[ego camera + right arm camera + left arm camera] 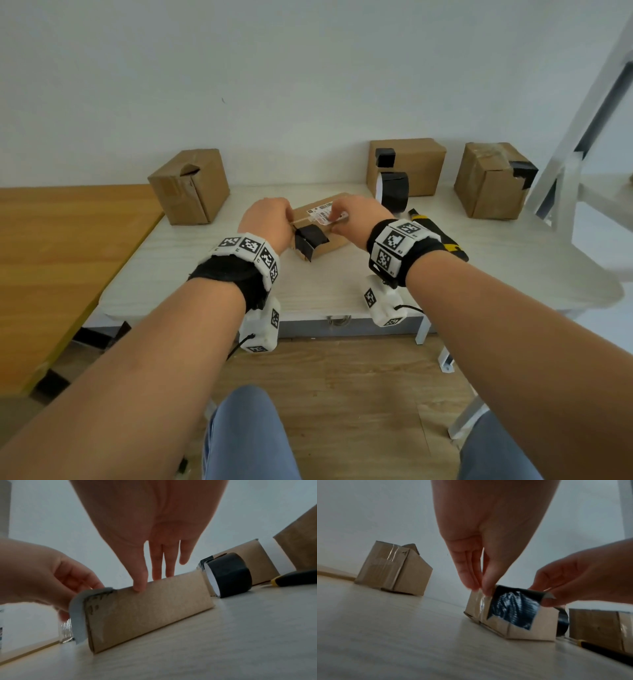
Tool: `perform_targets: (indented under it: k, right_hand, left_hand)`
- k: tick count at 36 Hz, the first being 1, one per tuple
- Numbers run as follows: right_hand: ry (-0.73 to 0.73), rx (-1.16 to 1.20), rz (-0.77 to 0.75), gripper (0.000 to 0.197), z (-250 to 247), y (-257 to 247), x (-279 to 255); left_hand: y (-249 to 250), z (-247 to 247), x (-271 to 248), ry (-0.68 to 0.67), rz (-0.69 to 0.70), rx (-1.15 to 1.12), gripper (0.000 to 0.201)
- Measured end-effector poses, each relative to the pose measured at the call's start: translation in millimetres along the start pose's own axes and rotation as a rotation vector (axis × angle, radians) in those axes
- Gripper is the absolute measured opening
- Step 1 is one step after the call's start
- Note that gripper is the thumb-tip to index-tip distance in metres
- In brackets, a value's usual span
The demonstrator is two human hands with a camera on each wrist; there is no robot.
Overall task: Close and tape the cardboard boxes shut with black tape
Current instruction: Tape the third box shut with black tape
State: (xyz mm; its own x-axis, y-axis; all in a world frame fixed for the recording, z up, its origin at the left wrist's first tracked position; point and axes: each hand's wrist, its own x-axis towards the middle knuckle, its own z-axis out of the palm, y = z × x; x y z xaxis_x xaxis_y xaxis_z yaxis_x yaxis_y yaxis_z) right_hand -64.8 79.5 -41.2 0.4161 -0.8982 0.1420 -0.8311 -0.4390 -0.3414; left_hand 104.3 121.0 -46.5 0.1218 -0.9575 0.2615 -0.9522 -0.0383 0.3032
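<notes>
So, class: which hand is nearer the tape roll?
Right. The right hand rests on the flat box just in front of the tape roll; the left hand holds the box's far end, further from the roll.

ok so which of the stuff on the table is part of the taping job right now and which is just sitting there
In use:
- flat box, held by the left hand and right hand
- black tape strip on its end, not fully stuck down
- black tape roll

Lying about:
- left box, not taped black
- two back boxes, already black-taped
- yellow-and-black tool
- wooden table
</notes>
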Motion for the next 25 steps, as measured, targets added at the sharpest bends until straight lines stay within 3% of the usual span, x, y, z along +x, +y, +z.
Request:
perform_targets:
  k: [14,21,25]
  right_hand:
    - [-0.019,-0.03,0.03,0.018,-11.6,2.1,-1.7]
    - [-0.033,-0.082,0.072,0.03,-5.2,1.5,1.1]
    - [-0.019,-0.089,0.076,0.027,-4.7,1.6,3.3]
  left_hand:
    - [4.4,-3.8,3.4,-0.077,0.017,-0.089,0.031]
    - [5.4,-4.7,-1.9,-0.145,0.066,-0.099,0.04]
    - [6.4,-5.9,-1.7,-0.151,0.096,-0.029,0.038]
